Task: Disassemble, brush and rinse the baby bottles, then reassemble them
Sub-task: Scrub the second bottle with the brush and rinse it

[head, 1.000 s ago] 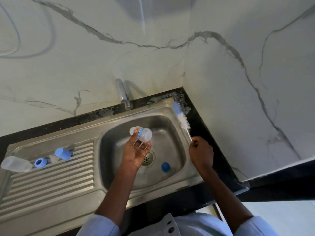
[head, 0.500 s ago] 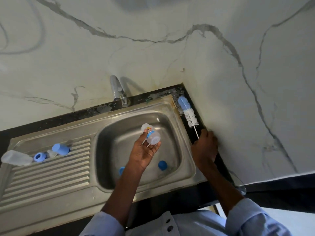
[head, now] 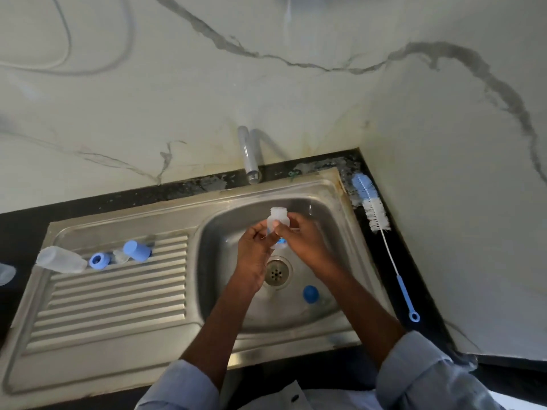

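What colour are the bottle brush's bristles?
Blue at the tip, white below, on the long wire-handled bottle brush; head view.

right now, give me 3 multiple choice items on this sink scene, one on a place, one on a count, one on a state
1. Where does the bottle brush lie?
A. in the basin
B. on the dark counter right of the sink
C. on the draining board

2. How many hands hold the clear bottle?
A. none
B. one
C. two

3. Is water running from the tap?
A. no stream shows
B. a strong stream
C. it fills the basin

Answers: 1 B, it lies along the counter by the wall. 2 C, the left hand and right hand both grip it. 3 A, nothing falls from the spout.
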Tool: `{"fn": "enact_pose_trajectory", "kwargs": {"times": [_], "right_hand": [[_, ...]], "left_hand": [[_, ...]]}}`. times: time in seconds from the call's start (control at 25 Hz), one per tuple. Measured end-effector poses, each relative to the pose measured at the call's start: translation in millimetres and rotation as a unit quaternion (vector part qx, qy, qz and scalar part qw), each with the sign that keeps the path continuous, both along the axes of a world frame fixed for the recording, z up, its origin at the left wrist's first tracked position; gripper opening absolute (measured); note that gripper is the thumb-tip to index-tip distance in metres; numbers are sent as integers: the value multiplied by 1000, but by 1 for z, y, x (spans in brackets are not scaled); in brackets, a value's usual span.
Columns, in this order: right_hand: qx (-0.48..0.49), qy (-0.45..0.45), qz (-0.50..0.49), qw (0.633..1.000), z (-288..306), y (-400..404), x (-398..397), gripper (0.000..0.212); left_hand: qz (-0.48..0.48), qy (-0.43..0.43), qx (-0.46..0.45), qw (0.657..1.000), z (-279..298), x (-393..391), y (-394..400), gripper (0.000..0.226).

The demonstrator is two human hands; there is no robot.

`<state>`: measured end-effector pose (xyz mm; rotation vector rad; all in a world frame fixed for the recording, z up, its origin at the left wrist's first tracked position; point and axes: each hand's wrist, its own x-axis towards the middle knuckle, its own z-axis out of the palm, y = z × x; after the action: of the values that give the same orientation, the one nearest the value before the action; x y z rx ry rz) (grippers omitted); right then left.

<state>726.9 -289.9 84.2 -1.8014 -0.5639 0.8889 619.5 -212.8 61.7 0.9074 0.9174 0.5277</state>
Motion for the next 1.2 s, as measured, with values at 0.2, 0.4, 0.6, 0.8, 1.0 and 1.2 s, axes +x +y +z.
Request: {"fn": "enact_pose_trajectory", "kwargs": {"times": [0.2,0.4,0.6,0.8,1.0,1.2], "right_hand": [[34,4,-60,998,-14,51,-17,42],[-5,-87,-61,994,-24,84,-20,47],[-38,-138,-92,985,-28,99,-9,55],[-28,-115,-98,988,-30,97,-3,58],[-38,-114,-81,990,-39,91,-5,55],[-16,-84,-72,994,-42,109,-4,58]], "left_hand": [[-104,34,117,987,-5,-21,65,31],[-13,178,224,958,5,16,133,14],[-116,311,324,886,16,80,169,35],[-111,366,385,840,-12,79,177,22],[-81,300,211,927,-32,68,181,16],[-112,284,200,931,-30,69,190,21]]}}
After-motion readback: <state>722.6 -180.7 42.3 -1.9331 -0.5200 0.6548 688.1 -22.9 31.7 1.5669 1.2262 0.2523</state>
